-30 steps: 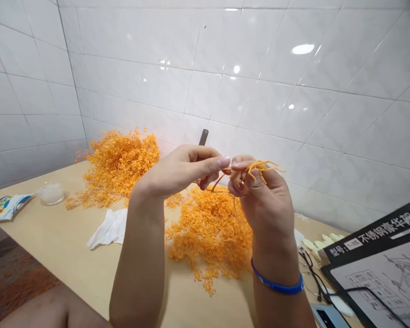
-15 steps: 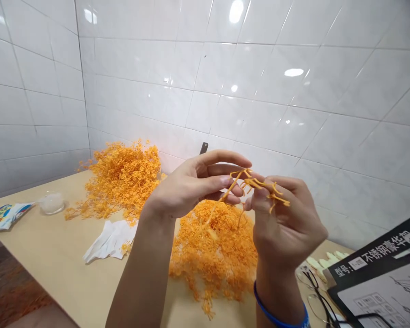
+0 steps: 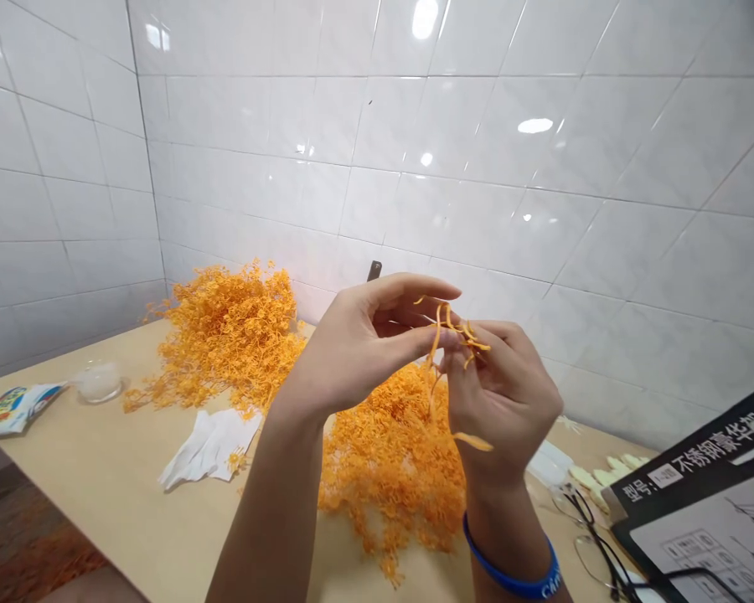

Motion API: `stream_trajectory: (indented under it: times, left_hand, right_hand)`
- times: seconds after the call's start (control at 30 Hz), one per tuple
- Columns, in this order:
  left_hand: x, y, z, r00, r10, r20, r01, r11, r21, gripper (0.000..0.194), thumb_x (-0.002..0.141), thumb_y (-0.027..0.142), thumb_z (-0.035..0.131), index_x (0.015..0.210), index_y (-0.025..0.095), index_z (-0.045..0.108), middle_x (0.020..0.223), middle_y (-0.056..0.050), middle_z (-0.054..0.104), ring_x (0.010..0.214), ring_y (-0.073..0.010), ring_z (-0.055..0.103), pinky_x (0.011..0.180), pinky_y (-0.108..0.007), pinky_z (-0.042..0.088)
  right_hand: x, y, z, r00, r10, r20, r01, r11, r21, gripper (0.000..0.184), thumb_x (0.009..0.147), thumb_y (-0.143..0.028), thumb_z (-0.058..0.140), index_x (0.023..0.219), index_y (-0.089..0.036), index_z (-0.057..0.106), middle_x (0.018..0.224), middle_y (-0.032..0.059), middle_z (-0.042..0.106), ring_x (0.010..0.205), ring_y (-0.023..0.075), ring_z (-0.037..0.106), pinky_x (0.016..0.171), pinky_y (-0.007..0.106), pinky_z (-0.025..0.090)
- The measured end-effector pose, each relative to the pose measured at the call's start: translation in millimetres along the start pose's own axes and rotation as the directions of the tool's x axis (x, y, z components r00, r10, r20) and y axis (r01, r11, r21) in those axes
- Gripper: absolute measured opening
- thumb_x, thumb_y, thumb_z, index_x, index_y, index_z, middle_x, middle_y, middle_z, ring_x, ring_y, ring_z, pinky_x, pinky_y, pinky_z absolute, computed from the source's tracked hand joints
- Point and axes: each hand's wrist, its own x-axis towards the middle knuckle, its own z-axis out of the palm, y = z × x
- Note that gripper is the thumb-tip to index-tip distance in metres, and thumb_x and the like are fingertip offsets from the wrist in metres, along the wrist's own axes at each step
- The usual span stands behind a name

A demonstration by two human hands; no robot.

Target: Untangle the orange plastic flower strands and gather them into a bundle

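Observation:
My left hand (image 3: pixel 358 343) meets my right hand above an orange heap. Its thumb presses on thin orange strands, with the index finger stretched out over them. My right hand (image 3: pixel 503 385) is closed in a pinch on the same orange branching sprig (image 3: pixel 471 339), whose ends poke out past the thumb. One loose orange strand (image 3: pixel 474 441) shows in front of the right wrist, perhaps falling. Below the hands lies a heap of frizzy orange sprigs (image 3: pixel 389 452), partly hidden by my arms. A taller orange pile (image 3: pixel 226 327) stands behind, to the left.
White tissue (image 3: pixel 210 448) lies left of my forearm on the table (image 3: pixel 113 502). At the far left are a clear cup (image 3: pixel 97 381) and a colourful packet (image 3: pixel 16 409). Eyeglasses (image 3: pixel 587 536) and a black printed box (image 3: pixel 704 502) occupy the right. Behind rises a tiled wall (image 3: pixel 327 201).
The camera view has tilted up. My hands came apart slightly, then closed together again on the strands. A loose strand now shows by the right wrist.

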Motion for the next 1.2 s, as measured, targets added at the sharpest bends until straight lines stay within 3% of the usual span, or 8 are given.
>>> stream_trajectory:
  times: [0.13,0.33,0.5,0.63,0.77,0.83,1.0,1.2]
  left_hand:
    - [5.7,-9.1,-7.5,0.995,0.018,-0.099,-0.018,1.000,0.001,0.018,0.080,0.024,0.072,0.096,0.018,0.069,0.082,-0.003,0.071,0.077,-0.0124,0.066,0.072,-0.024,0.053]
    - [12.9,-19.2,-31.3,0.972,-0.003,-0.235,-0.008,0.999,-0.046,0.019,0.073,0.026,0.078,0.086,0.016,0.069,0.079,-0.003,0.070,0.071,-0.0107,0.064,0.069,-0.023,0.052]
    - [14.4,-22.8,-58.7,0.879,-0.071,-0.472,-0.052,0.969,-0.242,0.017,0.067,0.016,0.081,0.077,0.017,0.067,0.068,0.000,0.068,0.062,-0.0068,0.061,0.065,-0.019,0.053]
    - [16.3,-21.4,-55.3,0.800,-0.063,-0.596,-0.176,0.926,-0.335,0.020,0.068,0.018,0.081,0.081,0.017,0.065,0.070,0.002,0.066,0.059,-0.0040,0.059,0.057,-0.013,0.049]
    - [14.6,-12.4,-30.5,0.887,-0.105,-0.450,-0.122,0.886,-0.447,0.020,0.077,0.029,0.075,0.092,0.018,0.068,0.076,0.003,0.061,0.053,-0.0014,0.053,0.043,-0.011,0.039]
    - [13.2,-7.9,-17.5,0.922,-0.098,-0.375,-0.102,0.872,-0.479,0.025,0.080,0.036,0.072,0.095,0.017,0.070,0.076,0.002,0.060,0.054,-0.0016,0.053,0.047,-0.012,0.043]
    - [10.8,-6.2,-3.0,0.969,-0.057,-0.239,-0.068,0.871,-0.487,0.035,0.083,0.047,0.068,0.099,0.016,0.073,0.093,-0.005,0.067,0.076,-0.0084,0.064,0.073,-0.019,0.053]
    - [7.7,-9.5,-1.5,0.999,-0.031,-0.033,0.018,0.942,-0.334,0.027,0.082,0.041,0.070,0.102,0.024,0.075,0.109,-0.005,0.071,0.088,-0.0127,0.064,0.077,-0.021,0.050]
  right_hand:
    - [1.4,0.3,4.2,0.986,0.166,0.012,-0.164,0.959,0.229,0.018,0.091,-0.024,0.060,0.101,-0.028,0.075,0.076,0.0002,0.058,0.069,0.0138,0.056,0.069,0.033,0.048]
    - [8.7,-0.2,0.2,0.974,0.216,-0.074,-0.144,0.832,0.536,0.020,0.093,-0.024,0.058,0.082,-0.025,0.075,0.105,0.0034,0.063,0.105,0.0184,0.059,0.100,0.042,0.044]
    - [9.9,-4.6,-10.5,0.979,0.184,-0.086,-0.085,0.757,0.648,0.019,0.092,-0.025,0.059,0.080,-0.025,0.074,0.080,0.0003,0.065,0.090,0.0176,0.065,0.101,0.043,0.047]
    - [6.8,-10.8,-8.5,0.981,0.165,-0.107,-0.049,0.734,0.678,0.017,0.091,-0.027,0.061,0.080,-0.022,0.073,0.077,0.0005,0.068,0.083,0.0180,0.067,0.090,0.041,0.053]
    - [9.0,-14.2,-5.0,0.941,0.295,-0.165,-0.084,0.675,0.733,0.019,0.092,-0.029,0.061,0.079,-0.020,0.071,0.076,-0.0011,0.066,0.077,0.0128,0.066,0.080,0.030,0.056]
    - [11.4,-15.1,-5.0,0.917,0.339,-0.210,-0.081,0.673,0.736,0.018,0.091,-0.030,0.062,0.078,-0.020,0.070,0.075,-0.0018,0.066,0.075,0.0117,0.065,0.078,0.028,0.056]
    - [16.0,-14.8,-9.6,0.838,0.384,-0.388,-0.020,0.731,0.682,0.021,0.093,-0.029,0.060,0.075,-0.020,0.066,0.074,-0.0021,0.060,0.072,0.0107,0.063,0.075,0.027,0.056]
    - [14.0,-12.3,-6.9,0.830,0.376,-0.411,-0.075,0.806,0.587,0.020,0.094,-0.032,0.056,0.078,-0.021,0.062,0.079,-0.0006,0.059,0.075,0.0130,0.063,0.078,0.031,0.056]
